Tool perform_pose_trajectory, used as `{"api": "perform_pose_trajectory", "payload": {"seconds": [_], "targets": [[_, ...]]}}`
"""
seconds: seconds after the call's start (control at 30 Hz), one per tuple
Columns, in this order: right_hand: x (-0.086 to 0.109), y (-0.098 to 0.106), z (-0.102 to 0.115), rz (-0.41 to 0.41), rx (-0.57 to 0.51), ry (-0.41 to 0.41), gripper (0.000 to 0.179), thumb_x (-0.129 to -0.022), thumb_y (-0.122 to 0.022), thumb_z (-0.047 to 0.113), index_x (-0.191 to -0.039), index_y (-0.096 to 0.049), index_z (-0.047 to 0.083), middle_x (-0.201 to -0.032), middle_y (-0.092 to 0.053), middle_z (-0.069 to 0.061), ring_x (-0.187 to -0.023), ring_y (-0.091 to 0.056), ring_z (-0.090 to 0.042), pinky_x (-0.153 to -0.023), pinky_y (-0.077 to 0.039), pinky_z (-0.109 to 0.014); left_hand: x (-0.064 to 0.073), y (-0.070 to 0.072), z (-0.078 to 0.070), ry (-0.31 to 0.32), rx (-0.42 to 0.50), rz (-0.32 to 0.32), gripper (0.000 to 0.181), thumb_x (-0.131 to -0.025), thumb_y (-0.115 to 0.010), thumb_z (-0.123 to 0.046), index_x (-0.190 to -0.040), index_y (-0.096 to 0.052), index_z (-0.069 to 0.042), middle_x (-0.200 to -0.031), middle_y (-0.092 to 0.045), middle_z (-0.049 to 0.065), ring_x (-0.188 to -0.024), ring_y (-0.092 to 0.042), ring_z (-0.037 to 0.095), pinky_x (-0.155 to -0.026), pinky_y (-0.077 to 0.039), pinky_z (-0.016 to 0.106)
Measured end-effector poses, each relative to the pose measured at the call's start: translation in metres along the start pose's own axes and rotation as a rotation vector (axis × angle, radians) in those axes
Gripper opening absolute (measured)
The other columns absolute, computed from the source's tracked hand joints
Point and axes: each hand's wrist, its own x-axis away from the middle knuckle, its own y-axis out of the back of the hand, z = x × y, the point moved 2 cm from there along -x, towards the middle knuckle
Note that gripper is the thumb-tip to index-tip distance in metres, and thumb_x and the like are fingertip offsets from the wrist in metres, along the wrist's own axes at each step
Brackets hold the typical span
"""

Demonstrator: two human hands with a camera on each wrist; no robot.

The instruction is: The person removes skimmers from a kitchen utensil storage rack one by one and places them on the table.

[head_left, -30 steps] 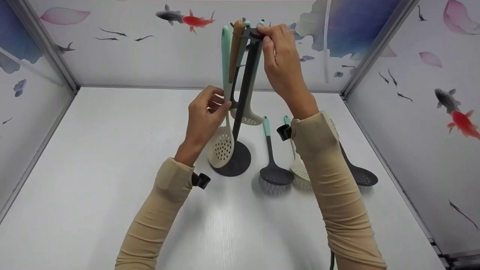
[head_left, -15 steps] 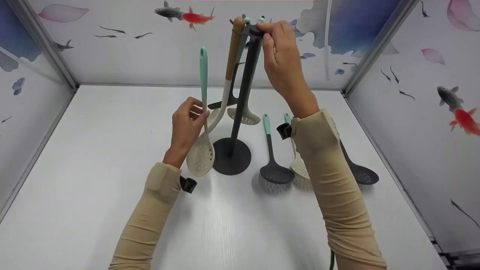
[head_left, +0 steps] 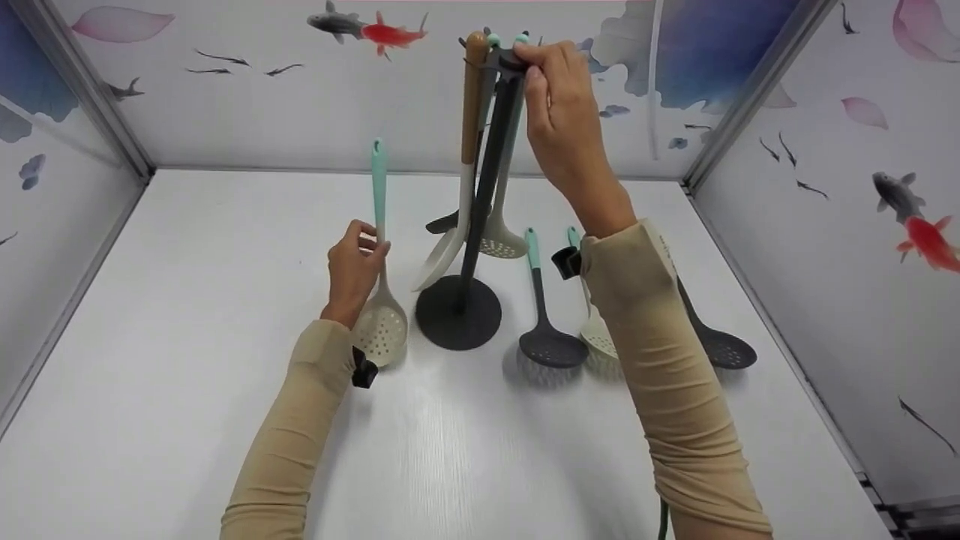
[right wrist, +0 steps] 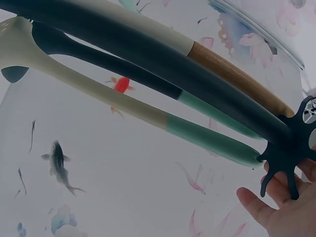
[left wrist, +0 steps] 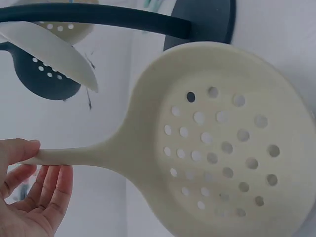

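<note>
My left hand pinches the neck of a cream slotted skimmer with a mint handle, held upright left of the black utensil stand. Its round, holed bowl fills much of the left wrist view. With thumb and fingers, my right hand grips the hooked top of the stand. From the hooks hang a cream utensil with a wooden handle, a cream slotted ladle and a dark slotted utensil, partly hidden behind the others.
Right of the stand's round base, a dark slotted skimmer and a cream one lie on the white table. Another dark slotted skimmer is partly covered by my right sleeve. Printed panels enclose the table.
My left hand has carried the cream slotted skimmer leftward and down, away from the stand. The wooden-handled utensil swung out and back. My right hand stays on the stand's top.
</note>
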Motion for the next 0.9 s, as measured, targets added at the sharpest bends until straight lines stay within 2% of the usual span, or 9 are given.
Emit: {"api": "perform_pose_trajectory", "payload": {"seconds": [0.2, 0.3, 0.4, 0.47, 0.57, 0.7, 0.77, 0.9], "targets": [[0.000, 0.001, 0.000, -0.005, 0.002, 0.000, 0.039, -0.100, -0.028, 0.017, -0.129, -0.049, 0.001, -0.118, -0.048, -0.016, -0.111, -0.039, -0.023, -0.099, -0.032, -0.024, -0.009, -0.008, 0.010, 0.019, -0.085, 0.061, 0.027, -0.091, -0.052, -0.010, -0.117, -0.043, -0.011, -0.099, -0.063, 0.016, -0.089, -0.061, 0.027, -0.075, -0.050, 0.039], [0.000, 0.000, -0.001, -0.007, 0.001, 0.004, 0.038, -0.100, -0.028, 0.016, -0.128, -0.049, 0.001, -0.117, -0.048, -0.016, -0.110, -0.039, -0.023, -0.098, -0.032, -0.024, -0.009, -0.012, 0.017, 0.034, -0.151, 0.114, 0.019, -0.093, -0.046, -0.007, -0.111, -0.051, -0.008, -0.103, -0.058, 0.016, -0.091, -0.056, 0.026, -0.076, -0.048, 0.038], [0.000, 0.000, -0.001, -0.007, -0.002, 0.008, 0.038, -0.100, -0.028, 0.016, -0.128, -0.049, 0.001, -0.116, -0.048, -0.016, -0.109, -0.039, -0.023, -0.097, -0.033, -0.024, -0.006, -0.013, 0.025, 0.078, -0.188, 0.173, 0.022, -0.094, -0.043, -0.007, -0.107, -0.061, -0.004, -0.108, -0.054, 0.017, -0.096, -0.052, 0.027, -0.083, -0.047, 0.039], [0.000, -0.001, -0.001, -0.009, -0.003, 0.008, 0.038, -0.100, -0.028, 0.016, -0.128, -0.049, 0.001, -0.115, -0.048, -0.016, -0.109, -0.039, -0.023, -0.096, -0.033, -0.024, -0.004, -0.012, 0.030, 0.114, -0.186, 0.224, 0.027, -0.095, -0.042, -0.006, -0.111, -0.063, -0.001, -0.114, -0.052, 0.018, -0.103, -0.051, 0.029, -0.090, -0.045, 0.041], [0.000, -0.001, -0.002, -0.013, -0.002, 0.006, 0.038, -0.100, -0.028, 0.016, -0.127, -0.050, 0.001, -0.115, -0.048, -0.015, -0.108, -0.039, -0.022, -0.096, -0.033, -0.024, -0.002, -0.011, 0.034, 0.170, -0.190, 0.321, 0.032, -0.095, -0.042, -0.008, -0.121, -0.059, 0.000, -0.124, -0.047, 0.019, -0.116, -0.047, 0.032, -0.098, -0.042, 0.043], [0.000, -0.001, -0.002, -0.012, 0.006, 0.004, 0.038, -0.100, -0.028, 0.016, -0.127, -0.049, 0.000, -0.115, -0.049, -0.015, -0.109, -0.039, -0.023, -0.096, -0.033, -0.025, -0.001, -0.011, 0.034, 0.235, -0.229, 0.479, 0.041, -0.094, -0.040, -0.009, -0.132, -0.047, 0.004, -0.135, -0.038, 0.024, -0.123, -0.044, 0.035, -0.101, -0.040, 0.044], [0.000, -0.001, -0.001, -0.008, 0.012, 0.006, 0.038, -0.100, -0.028, 0.016, -0.128, -0.049, 0.000, -0.116, -0.049, -0.016, -0.109, -0.039, -0.023, -0.097, -0.033, -0.025, 0.001, -0.012, 0.034, 0.254, -0.281, 0.555, 0.046, -0.093, -0.039, -0.010, -0.135, -0.041, 0.006, -0.139, -0.034, 0.026, -0.123, -0.044, 0.037, -0.102, -0.040, 0.044], [-0.001, 0.000, -0.001, -0.012, 0.010, 0.010, 0.038, -0.100, -0.028, 0.016, -0.128, -0.049, 0.000, -0.115, -0.049, -0.016, -0.108, -0.040, -0.023, -0.096, -0.033, -0.025, 0.004, -0.013, 0.035, 0.264, -0.355, 0.629, 0.048, -0.093, -0.038, -0.011, -0.137, -0.038, 0.007, -0.143, -0.031, 0.027, -0.128, -0.039, 0.038, -0.107, -0.034, 0.046]]}}
